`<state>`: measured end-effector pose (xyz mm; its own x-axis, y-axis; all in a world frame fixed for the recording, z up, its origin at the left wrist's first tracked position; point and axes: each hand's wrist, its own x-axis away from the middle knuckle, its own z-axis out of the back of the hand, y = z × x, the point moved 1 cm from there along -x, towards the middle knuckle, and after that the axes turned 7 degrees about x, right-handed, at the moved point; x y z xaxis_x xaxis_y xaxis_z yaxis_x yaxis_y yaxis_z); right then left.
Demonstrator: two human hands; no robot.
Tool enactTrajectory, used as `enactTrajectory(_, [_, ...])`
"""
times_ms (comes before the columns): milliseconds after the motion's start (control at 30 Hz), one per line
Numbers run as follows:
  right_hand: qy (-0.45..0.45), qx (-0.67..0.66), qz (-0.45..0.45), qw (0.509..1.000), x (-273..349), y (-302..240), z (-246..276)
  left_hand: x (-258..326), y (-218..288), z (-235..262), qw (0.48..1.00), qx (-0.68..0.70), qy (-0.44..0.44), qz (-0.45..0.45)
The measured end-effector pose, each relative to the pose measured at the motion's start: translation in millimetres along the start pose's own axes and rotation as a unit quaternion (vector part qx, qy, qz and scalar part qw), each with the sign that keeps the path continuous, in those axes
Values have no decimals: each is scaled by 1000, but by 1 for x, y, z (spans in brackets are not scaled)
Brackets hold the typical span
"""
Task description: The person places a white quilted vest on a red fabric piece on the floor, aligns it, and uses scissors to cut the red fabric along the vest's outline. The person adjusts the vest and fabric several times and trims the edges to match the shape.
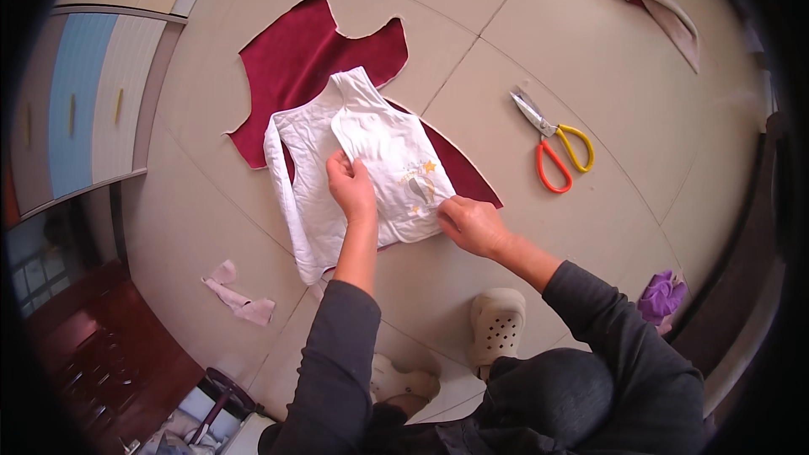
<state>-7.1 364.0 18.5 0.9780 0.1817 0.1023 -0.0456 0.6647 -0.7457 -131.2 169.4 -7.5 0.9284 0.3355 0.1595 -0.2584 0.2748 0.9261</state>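
Observation:
A small white quilted vest (312,147) with a yellow and grey print lies spread on top of a dark red piece of cut fabric (291,55). My left hand (350,188) pinches the edge of the vest's front panel near its middle. At the vest's lower right corner, my right hand (472,224) has its fingers closed on the hem. The red fabric shows beyond the vest at the top and along its right side. To the right lie scissors (549,136) with one orange and one yellow handle, their blades pointing up and left.
Beige floor tiles (607,227) surround the work. Pale pink scraps (238,293) lie at left, a purple cloth (661,297) at right, more scraps (656,2) at top right. A striped cabinet (84,109) and a dark red wooden surface (109,354) border the left. My beige clog (497,326) is below.

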Motion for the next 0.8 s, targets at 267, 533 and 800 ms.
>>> enactTrajectory(267, [-13, -14, -6, 1000, -11, -1, -1, 22, 5, 10, 991, 25, 0, 129])
enactTrajectory(533, [13, -95, -49, 994, -48, -28, 4, 74, 9, 17, 992, -59, -54, 102])
enactTrajectory(800, [-40, -14, -37, 998, -43, -19, -7, 61, -5, 46, 993, -113, -6, -31])
